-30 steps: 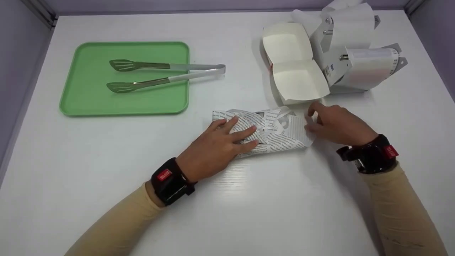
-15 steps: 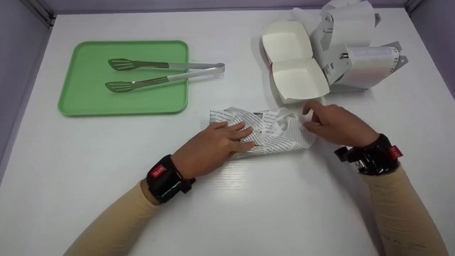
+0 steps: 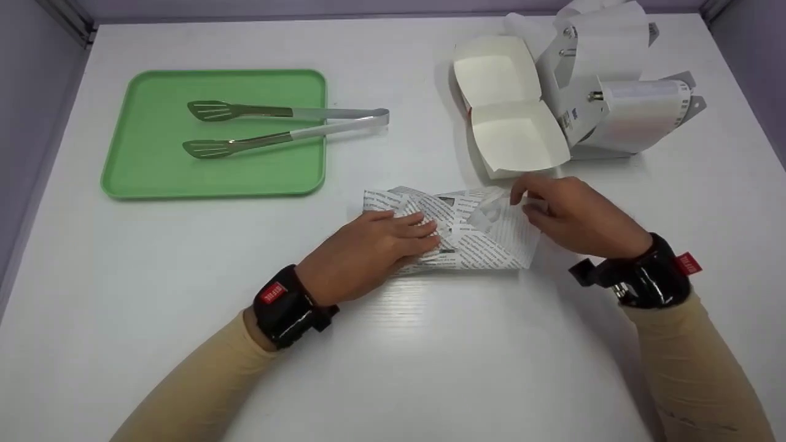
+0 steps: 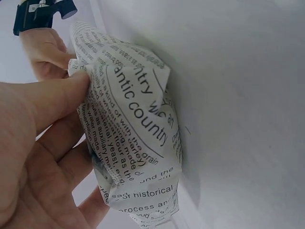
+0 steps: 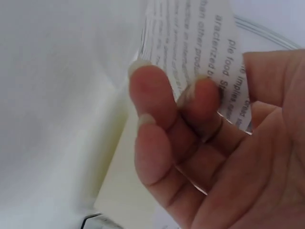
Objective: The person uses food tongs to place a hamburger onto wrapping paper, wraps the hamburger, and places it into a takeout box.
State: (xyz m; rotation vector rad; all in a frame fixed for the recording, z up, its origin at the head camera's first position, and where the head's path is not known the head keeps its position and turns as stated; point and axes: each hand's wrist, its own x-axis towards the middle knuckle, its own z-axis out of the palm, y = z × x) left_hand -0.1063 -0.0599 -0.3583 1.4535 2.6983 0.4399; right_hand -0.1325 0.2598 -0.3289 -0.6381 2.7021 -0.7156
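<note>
A flat packet of printed wrapping paper (image 3: 485, 245) lies on the white table in the head view. What it wraps is hidden, apart from small dark patches at gaps in the folds. My left hand (image 3: 362, 255) rests on the packet's left part, fingers fairly straight across its top. In the left wrist view, the thumb (image 4: 71, 90) and fingers press the paper from one side. At the packet's right end, my right hand (image 3: 577, 215) pinches the loose paper end with curled fingers. The right wrist view shows that paper flap (image 5: 205, 52) between thumb and fingers.
A green tray (image 3: 147, 166) at the back left carries slotted metal tongs (image 3: 258, 144), their handles over its edge. Behind the packet, an open white clamshell box (image 3: 519, 138) stands beside a grey stand with paper rolls (image 3: 638, 116).
My right hand has shifted slightly left with the paper end, whose flap now lies flatter and squarer. The left hand's fingers, spread at first, have drawn together.
</note>
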